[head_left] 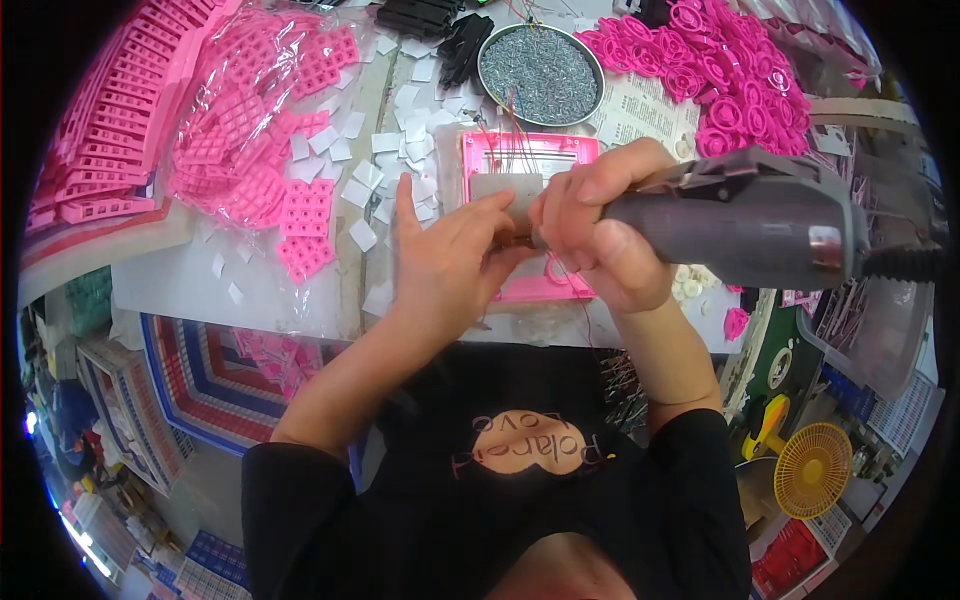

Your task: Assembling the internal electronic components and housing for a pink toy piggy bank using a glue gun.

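Seen from above, a person's right hand (pixel 605 225) is closed firmly round the front of a thick grey-and-black cylindrical power screwdriver (pixel 740 220). The tool lies nearly level, its long axis running left to right: its working end points left, its black cable (pixel 900 264) trails right. Just past that end is the left hand (pixel 450 255), thumb and nearer fingers bent together, one finger stretched away from the body; whether they pinch anything cannot be told. A bright pink rectangular plastic case (pixel 578 144) lies beneath both hands, straight ahead of the body, its longer sides running away from it. The left hand covers its left edge, the right its right. Beyond stands a round metal bowl (pixel 596 100) of silvery screws (pixel 540 75).
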Demonstrator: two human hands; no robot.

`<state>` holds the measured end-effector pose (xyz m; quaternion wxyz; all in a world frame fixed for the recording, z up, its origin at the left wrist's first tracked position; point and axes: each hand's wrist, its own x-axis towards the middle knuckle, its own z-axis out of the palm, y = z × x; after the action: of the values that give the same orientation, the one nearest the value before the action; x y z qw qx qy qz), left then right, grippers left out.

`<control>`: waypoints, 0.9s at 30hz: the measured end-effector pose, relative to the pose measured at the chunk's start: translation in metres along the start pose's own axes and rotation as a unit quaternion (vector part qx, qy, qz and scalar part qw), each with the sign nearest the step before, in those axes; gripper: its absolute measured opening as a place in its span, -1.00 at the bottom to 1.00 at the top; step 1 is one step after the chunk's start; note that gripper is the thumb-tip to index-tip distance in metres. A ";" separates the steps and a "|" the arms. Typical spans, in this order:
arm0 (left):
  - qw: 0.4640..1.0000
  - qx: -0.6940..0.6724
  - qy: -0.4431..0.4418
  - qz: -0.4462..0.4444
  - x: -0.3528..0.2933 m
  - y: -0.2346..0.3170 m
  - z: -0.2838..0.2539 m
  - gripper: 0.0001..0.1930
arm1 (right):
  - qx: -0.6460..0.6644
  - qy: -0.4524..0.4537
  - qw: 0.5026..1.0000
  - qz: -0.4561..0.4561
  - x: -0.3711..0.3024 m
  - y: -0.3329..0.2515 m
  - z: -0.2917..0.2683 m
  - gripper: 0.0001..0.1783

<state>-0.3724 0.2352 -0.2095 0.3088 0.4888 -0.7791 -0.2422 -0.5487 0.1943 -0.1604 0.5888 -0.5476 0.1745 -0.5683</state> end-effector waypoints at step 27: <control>0.999 0.042 0.006 -0.010 0.011 0.009 0.001 -0.66 | 0.004 0.040 0.998 -0.040 0.011 0.005 -0.015 -0.74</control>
<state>-0.3823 0.2290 -0.2015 0.2905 0.5105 -0.7818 -0.2094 -0.5558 0.1769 -0.1659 0.5604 -0.5288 0.1737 -0.6132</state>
